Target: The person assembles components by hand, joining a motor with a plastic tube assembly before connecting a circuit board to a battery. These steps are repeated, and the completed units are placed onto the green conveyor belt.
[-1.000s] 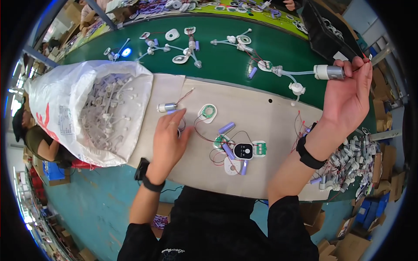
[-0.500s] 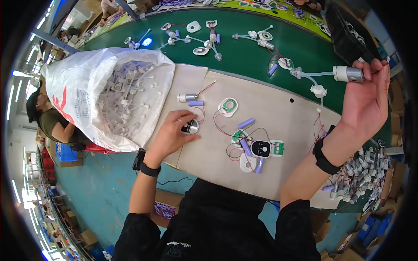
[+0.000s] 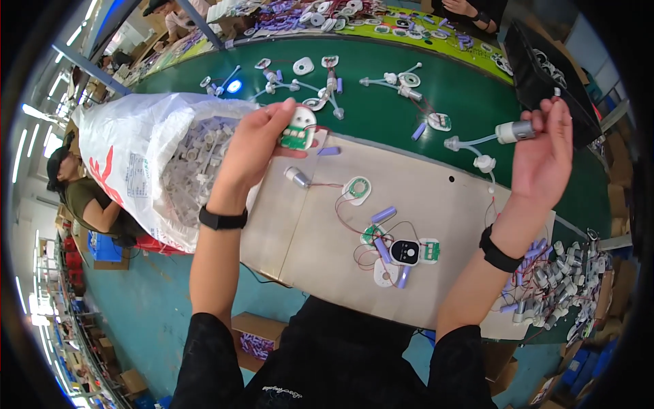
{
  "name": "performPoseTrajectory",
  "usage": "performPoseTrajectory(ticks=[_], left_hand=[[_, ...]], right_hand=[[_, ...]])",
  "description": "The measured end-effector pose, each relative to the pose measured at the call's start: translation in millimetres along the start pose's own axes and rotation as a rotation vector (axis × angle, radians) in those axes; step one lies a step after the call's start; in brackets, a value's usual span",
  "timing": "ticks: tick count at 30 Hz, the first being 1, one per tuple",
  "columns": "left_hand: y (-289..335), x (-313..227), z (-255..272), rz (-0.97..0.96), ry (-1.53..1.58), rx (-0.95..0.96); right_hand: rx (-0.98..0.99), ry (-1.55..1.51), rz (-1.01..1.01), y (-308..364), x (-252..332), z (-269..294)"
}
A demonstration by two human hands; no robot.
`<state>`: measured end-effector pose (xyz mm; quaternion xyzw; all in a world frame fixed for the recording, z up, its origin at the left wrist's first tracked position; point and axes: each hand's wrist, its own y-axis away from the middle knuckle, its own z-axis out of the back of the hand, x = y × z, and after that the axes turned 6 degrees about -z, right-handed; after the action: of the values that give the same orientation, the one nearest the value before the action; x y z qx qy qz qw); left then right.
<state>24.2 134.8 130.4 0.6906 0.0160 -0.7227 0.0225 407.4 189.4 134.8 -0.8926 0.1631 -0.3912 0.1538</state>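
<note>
My left hand [image 3: 255, 146] is raised beside the open mouth of the white sack, closed on a white oval panel [image 3: 304, 120] with a green circuit board. A purple battery [image 3: 328, 150] lies just past its fingers. Below, a silver motor [image 3: 297, 177] with red wires rests on the cardboard. My right hand [image 3: 545, 153], at the right, grips a silver-and-white pump motor [image 3: 516, 131]; clear tubing [image 3: 470, 145] with white fittings extends from it to the left. A small whitish piece [image 3: 557, 92] shows at its fingertips.
The woven sack [image 3: 122, 157] holds many clear plastic fittings. Wired boards and batteries [image 3: 385, 252] lie mid-cardboard. Finished-looking tube assemblies [image 3: 402, 80] line the green belt [image 3: 381, 51]. A black bin [image 3: 538, 65] stands at far right; motors are heaped [image 3: 558, 286] at near right. Other people work beyond.
My left hand has lifted the panel off the cardboard and turned its circuit-board side into view. The silver motor near it has shifted. My right hand has moved left with the pump motor.
</note>
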Motion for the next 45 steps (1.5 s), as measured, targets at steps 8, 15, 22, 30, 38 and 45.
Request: performPoseTrajectory(ticks=[8, 15, 22, 30, 38, 45], left_hand=[[-88.0, -28.7, -65.8, 0.051, 0.031, 0.431], [-131.1, 7.4, -125.4, -0.154, -0.152, 0.454], [-99.3, 59.7, -130.8, -0.004, 0.008, 0.279], [-96.2, 86.3, -121.8, -0.022, 0.251, 0.190], [-101.5, 82.3, -124.8, 0.032, 0.463, 0.219], [-99.9, 79.9, -130.9, 0.009, 0.507, 0.224]], right_hand=[[-0.091, 0.163, 0.003, -11.0, -17.3, 9.3], [-0.100, 0.730, 0.064, -16.3, -42.3, 13.3], [0.000, 0.924, -0.178, -9.7, -68.5, 11.0], [0.098, 0.973, -0.405, -4.4, -93.0, -4.0], [0.117, 1.061, -0.250, 2.0, -116.6, -6.0], [0.091, 1.034, -0.257, 5.1, -127.1, -7.3]])
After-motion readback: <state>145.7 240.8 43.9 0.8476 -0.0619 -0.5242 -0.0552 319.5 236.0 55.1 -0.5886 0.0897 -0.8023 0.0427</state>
